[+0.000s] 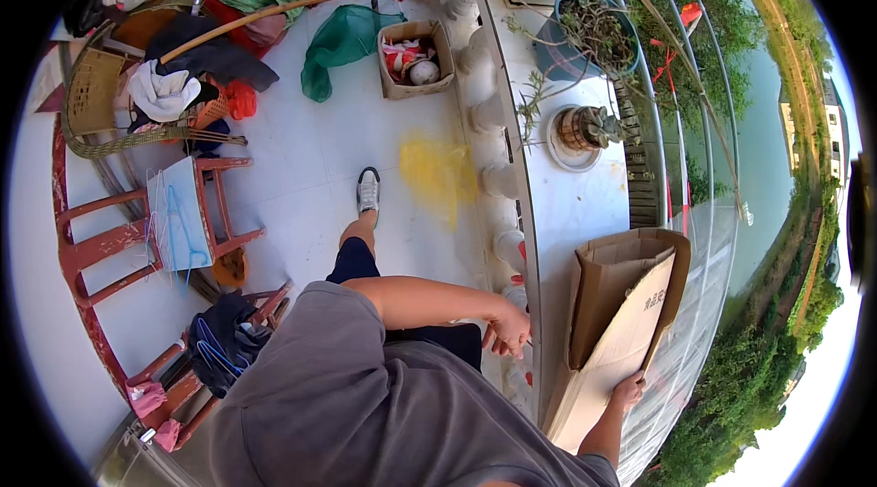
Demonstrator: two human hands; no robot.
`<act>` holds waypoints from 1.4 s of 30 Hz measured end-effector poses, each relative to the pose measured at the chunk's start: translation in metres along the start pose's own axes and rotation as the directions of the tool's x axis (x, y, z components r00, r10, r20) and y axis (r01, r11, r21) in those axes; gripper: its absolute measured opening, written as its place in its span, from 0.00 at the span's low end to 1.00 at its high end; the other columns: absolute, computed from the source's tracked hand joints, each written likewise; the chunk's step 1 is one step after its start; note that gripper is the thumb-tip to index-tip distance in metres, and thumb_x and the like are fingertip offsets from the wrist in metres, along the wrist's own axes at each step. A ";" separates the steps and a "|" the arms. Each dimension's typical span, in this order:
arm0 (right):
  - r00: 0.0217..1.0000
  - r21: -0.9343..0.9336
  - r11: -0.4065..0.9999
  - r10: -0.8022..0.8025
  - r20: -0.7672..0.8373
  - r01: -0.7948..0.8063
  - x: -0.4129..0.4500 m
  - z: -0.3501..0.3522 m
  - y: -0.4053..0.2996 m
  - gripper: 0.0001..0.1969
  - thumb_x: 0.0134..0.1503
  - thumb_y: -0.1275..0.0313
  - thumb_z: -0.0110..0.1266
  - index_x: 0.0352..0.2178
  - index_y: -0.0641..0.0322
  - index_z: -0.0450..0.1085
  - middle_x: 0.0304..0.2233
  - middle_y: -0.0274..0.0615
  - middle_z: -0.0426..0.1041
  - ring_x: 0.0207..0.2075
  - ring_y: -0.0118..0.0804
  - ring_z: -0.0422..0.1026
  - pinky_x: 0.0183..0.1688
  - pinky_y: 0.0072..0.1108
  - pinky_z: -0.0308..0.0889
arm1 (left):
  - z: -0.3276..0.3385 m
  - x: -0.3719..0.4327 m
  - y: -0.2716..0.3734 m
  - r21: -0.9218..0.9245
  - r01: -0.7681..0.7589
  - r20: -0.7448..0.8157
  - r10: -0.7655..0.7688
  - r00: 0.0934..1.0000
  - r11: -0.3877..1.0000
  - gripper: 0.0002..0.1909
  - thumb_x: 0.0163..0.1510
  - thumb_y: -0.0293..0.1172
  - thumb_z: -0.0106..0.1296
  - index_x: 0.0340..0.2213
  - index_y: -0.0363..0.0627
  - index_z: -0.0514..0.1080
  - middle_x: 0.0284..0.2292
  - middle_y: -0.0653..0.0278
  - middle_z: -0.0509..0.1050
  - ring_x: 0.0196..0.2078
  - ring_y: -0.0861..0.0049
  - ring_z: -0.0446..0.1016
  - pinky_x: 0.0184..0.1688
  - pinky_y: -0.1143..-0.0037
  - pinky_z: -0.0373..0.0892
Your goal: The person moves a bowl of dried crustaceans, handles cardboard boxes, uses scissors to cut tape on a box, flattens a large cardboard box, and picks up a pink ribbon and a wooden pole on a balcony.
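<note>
A partly folded cardboard box (610, 363) lies along the white balcony ledge (575, 206), its open flaps towards the far end. My right hand (629, 391) grips its outer edge, with printed writing on the panel above. My left hand (508, 331) hangs at the inner edge of the ledge, fingers loosely bent. Whether something thin is pinched in it is too small to tell.
Potted plants (589, 28) and a small succulent pot (581, 129) stand farther along the ledge, beside metal rails. On the floor are a box holding a ball (414, 62), green netting (342, 41), a bamboo pole (274, 11), heaped clothes and red wooden chairs (113, 233).
</note>
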State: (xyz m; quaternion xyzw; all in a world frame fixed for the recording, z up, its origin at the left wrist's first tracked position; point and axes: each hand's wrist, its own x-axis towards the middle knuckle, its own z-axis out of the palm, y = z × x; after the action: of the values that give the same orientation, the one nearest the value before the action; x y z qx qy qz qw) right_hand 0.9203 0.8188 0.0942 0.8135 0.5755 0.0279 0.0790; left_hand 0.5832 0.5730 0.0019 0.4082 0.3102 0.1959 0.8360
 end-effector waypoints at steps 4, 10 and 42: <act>0.998 0.008 0.998 0.059 0.036 -0.060 -0.010 0.007 -0.017 0.35 0.56 0.42 0.31 0.53 0.60 0.58 0.50 0.57 0.64 0.50 0.54 0.64 0.52 0.39 0.57 | -0.167 -0.145 -0.111 -0.403 -0.133 -0.563 -0.131 0.816 0.905 0.16 0.53 0.38 0.49 0.30 0.34 0.70 0.26 0.57 0.73 0.25 0.70 0.75 0.23 0.73 0.73; 0.994 0.058 0.992 0.110 0.020 -0.111 -0.018 0.016 -0.101 0.35 0.56 0.42 0.30 0.52 0.61 0.59 0.49 0.57 0.64 0.50 0.55 0.64 0.52 0.39 0.57 | -0.415 -0.292 -0.268 -0.016 0.227 -1.000 -0.019 0.009 0.974 0.18 0.51 0.38 0.45 0.26 0.31 0.72 0.29 0.48 0.75 0.26 0.60 0.75 0.33 0.66 0.71; 0.966 0.307 0.916 0.247 0.075 -0.258 -0.013 0.001 -0.079 0.37 0.57 0.44 0.28 0.48 0.69 0.64 0.48 0.60 0.65 0.50 0.56 0.64 0.53 0.38 0.58 | -0.274 -0.463 -0.132 0.026 -0.661 -0.991 -0.069 -0.117 0.750 0.12 0.57 0.34 0.46 0.37 0.38 0.70 0.26 0.65 0.71 0.21 0.84 0.69 0.20 0.83 0.63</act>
State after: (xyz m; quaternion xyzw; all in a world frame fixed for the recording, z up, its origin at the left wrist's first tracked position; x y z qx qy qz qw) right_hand 0.8422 0.8326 0.0808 0.8835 0.4611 -0.0683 -0.0458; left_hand 0.0684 0.3803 -0.0678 -0.0291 0.6320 0.6906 0.3505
